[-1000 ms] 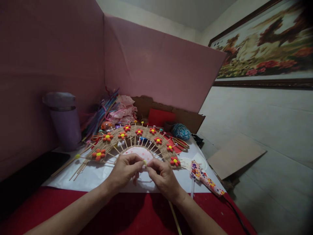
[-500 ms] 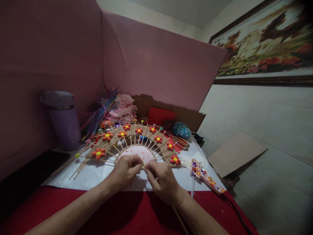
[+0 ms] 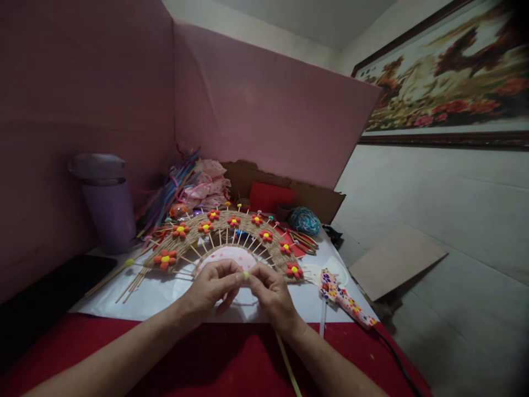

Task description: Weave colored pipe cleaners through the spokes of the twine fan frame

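Note:
My left hand (image 3: pixel 212 286) and my right hand (image 3: pixel 270 295) meet at their fingertips over a small yellow-green bead (image 3: pixel 245 275), both pinched closed on it. A thin yellow stick (image 3: pixel 288 370) runs from under my right wrist toward the near edge; whether it joins the bead is hidden. Just beyond my fingers lies a fan-shaped piece (image 3: pixel 225 231) of sticks woven with brown twine, set with red and orange flowers around a pink dotted half-disc (image 3: pixel 231 255).
A flower-patterned glue gun (image 3: pixel 343 298) lies right of my hands on the white sheet (image 3: pixel 157 298) over a red cloth. A purple tumbler (image 3: pixel 108 201) stands at the left. Pipe cleaners, pink fabric, a blue yarn ball (image 3: pixel 305 220) and cardboard sit behind. Pink boards wall the desk.
My hands stay pinched together on the bead, shifting slightly; the stick under my right wrist has swung a little. The view has drifted slightly.

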Available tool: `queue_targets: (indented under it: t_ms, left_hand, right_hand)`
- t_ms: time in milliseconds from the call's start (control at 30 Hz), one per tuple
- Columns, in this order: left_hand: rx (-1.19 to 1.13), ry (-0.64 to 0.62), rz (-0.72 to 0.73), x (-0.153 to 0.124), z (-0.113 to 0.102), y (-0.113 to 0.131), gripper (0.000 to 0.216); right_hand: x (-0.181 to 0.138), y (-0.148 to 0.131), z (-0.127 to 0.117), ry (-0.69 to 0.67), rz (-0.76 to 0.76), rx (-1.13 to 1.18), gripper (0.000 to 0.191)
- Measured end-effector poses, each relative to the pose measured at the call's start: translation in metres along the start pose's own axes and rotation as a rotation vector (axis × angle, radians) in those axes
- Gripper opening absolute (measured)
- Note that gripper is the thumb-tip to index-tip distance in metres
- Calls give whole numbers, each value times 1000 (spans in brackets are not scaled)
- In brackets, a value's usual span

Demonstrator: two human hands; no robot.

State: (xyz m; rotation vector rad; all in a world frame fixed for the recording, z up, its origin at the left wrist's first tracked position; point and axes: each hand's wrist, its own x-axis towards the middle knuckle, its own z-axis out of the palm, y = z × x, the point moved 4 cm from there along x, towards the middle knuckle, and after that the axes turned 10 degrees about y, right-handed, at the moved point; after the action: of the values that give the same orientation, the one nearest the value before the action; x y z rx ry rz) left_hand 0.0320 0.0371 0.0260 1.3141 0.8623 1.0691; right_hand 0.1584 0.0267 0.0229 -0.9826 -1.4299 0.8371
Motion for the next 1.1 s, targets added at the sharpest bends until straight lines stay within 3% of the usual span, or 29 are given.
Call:
queue_targets:
  t_ms: [167, 233, 467, 667, 933, 1100]
  left_hand:
    - [454, 164, 421, -4, -3, 13, 23]
    - [576, 179, 511, -5, -3, 15, 21]
    - [358, 62, 324, 1, -3, 6, 19]
    - [189, 66, 218, 1, -6, 4, 20]
    - [53, 140, 84, 3, -3, -6, 29]
    - [-169, 210, -19, 4, 0, -18, 30]
  right_hand:
    - [-5, -1, 3, -32, 2, -34, 23]
    - [-5, -1, 4, -51, 9, -39, 22]
    - [-2, -3, 3, -68, 39, -52, 19]
    - [-1, 1, 2, -71, 121, 35, 23]
    - [-6, -1, 7, -64, 47, -40, 26]
    - [-9, -8, 9, -59, -91, -176, 22]
